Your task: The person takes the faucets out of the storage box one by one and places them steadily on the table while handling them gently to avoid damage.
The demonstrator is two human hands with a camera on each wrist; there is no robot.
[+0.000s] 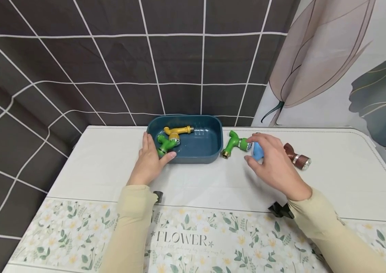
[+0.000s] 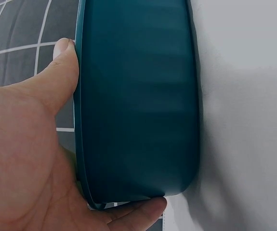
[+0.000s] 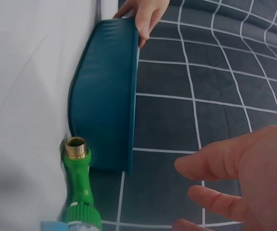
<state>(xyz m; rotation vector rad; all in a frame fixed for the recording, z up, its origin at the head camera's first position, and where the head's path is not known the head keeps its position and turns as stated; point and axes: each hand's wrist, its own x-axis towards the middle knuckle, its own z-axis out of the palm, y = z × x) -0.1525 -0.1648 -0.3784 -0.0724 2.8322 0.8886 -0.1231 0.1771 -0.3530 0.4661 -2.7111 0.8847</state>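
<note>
A dark blue plastic basin stands on the white tabletop against the tiled backdrop. My left hand holds its near left corner, thumb over the front rim and fingers along the left end. Inside lie a yellow faucet and a green faucet, touching. Another green faucet with a brass threaded end rests just right of the basin. Over a blue faucet, mostly hidden, hovers my right hand, thumb and fingers spread with nothing between them. A brown faucet lies partly behind that hand.
A dark tiled sheet rises behind the table, joined at the right by a leaf-patterned curtain. The front of the tabletop carries a floral cover lettered FLOWER. Black straps show at the wrists.
</note>
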